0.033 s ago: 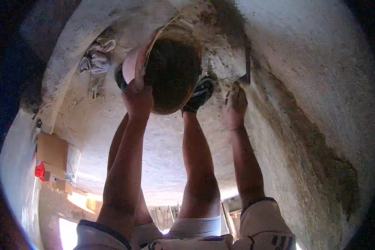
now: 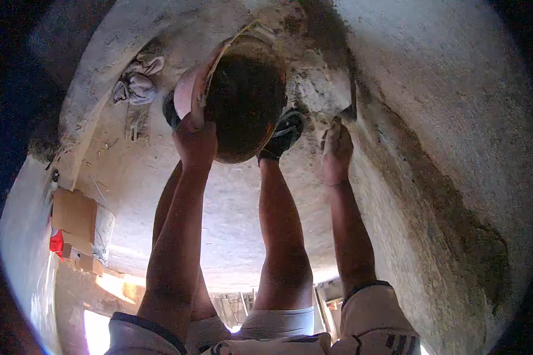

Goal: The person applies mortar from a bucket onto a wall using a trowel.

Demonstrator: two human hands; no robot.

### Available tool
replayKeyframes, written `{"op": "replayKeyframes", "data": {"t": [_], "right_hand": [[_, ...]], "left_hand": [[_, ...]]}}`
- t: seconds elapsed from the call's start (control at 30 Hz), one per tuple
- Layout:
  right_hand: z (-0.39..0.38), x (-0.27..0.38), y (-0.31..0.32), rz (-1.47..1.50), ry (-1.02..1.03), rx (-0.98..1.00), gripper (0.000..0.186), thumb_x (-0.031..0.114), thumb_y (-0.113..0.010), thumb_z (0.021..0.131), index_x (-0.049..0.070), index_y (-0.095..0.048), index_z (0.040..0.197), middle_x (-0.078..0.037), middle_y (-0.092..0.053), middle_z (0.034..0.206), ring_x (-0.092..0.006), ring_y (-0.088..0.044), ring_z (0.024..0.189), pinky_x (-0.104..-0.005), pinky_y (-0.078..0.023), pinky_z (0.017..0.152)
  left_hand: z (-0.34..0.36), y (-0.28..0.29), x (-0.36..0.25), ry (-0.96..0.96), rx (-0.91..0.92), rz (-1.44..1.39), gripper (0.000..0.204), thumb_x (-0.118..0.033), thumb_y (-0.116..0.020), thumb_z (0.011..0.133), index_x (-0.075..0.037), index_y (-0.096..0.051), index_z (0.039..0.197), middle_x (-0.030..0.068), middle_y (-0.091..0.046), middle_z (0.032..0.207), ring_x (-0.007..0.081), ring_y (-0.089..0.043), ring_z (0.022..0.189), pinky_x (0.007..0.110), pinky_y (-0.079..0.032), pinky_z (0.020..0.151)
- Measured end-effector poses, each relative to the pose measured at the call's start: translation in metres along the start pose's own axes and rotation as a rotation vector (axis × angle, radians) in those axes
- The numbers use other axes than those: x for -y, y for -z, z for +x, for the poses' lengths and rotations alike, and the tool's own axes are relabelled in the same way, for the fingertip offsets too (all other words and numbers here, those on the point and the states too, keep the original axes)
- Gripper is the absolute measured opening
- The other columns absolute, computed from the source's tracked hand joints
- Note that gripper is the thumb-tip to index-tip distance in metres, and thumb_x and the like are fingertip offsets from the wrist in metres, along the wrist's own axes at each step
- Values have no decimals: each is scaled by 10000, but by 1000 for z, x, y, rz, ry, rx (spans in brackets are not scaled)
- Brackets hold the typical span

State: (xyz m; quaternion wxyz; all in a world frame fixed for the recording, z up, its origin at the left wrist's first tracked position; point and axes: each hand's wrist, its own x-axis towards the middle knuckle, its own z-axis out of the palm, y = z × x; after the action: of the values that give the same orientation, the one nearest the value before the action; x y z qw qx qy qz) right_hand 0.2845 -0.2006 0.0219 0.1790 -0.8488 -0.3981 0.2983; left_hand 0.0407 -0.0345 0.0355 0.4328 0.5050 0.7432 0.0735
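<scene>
A round, wide basin (image 2: 186, 89) is tipped on its side, its dark inside (image 2: 246, 106) turned partly toward me. My left hand (image 2: 195, 139) is closed over its near left rim. To the right, low beside the wall, my right hand (image 2: 337, 148) is closed around a tool with a dark flat blade (image 2: 348, 112), which looks like a trowel. Its handle is hidden in my fingers. Rough, pale patchy material (image 2: 317, 89) lies between the basin and the blade. My dark shoe (image 2: 287, 131) stands close behind the basin's right edge.
A rough plastered wall (image 2: 432, 106) with a brown worn band rises along the right. A crumpled grey cloth (image 2: 139, 86) lies at the far left. Cardboard boxes (image 2: 74, 219) and a red item (image 2: 56, 244) stand at the left wall. Small debris dots the floor (image 2: 231, 201).
My right hand has shifted very slightly to the right. The basin and my left hand are almost exactly where they were.
</scene>
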Motion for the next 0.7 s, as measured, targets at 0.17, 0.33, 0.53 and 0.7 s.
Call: {"op": "replayKeyframes", "data": {"t": [0.17,0.33,0.53,0.7], "right_hand": [[-4,2,28,570,-471,56,333,293,-505,887,24,-542,1080,-37,-526,780,-117,-474,607,-279,-409,539],[-17,21,44,688,-348,-38,455,434,-522,849,36,-464,1062,-36,-494,802,-98,-455,607,-256,-386,509],[-3,-5,-3,230,-138,55,312,327,-482,898,51,-457,1040,0,-456,768,-81,-424,599,-241,-371,512],[19,-58,-34,284,-44,45,207,257,-507,900,96,-462,1022,36,-430,755,-50,-389,596,-209,-345,493]], "left_hand": [[-2,-7,2,-9,16,18,208,-62,-581,656,11,-614,849,130,-622,701,197,-601,661,324,-459,633],[-3,-4,-1,-72,17,-30,160,-52,-573,659,11,-611,801,101,-611,683,187,-562,609,309,-447,606],[0,-1,9,-86,24,135,120,-41,-564,653,18,-584,756,104,-584,638,192,-543,580,315,-442,578],[0,-13,6,-131,-16,87,108,-50,-576,645,18,-566,729,129,-578,623,224,-559,574,329,-443,572]]}}
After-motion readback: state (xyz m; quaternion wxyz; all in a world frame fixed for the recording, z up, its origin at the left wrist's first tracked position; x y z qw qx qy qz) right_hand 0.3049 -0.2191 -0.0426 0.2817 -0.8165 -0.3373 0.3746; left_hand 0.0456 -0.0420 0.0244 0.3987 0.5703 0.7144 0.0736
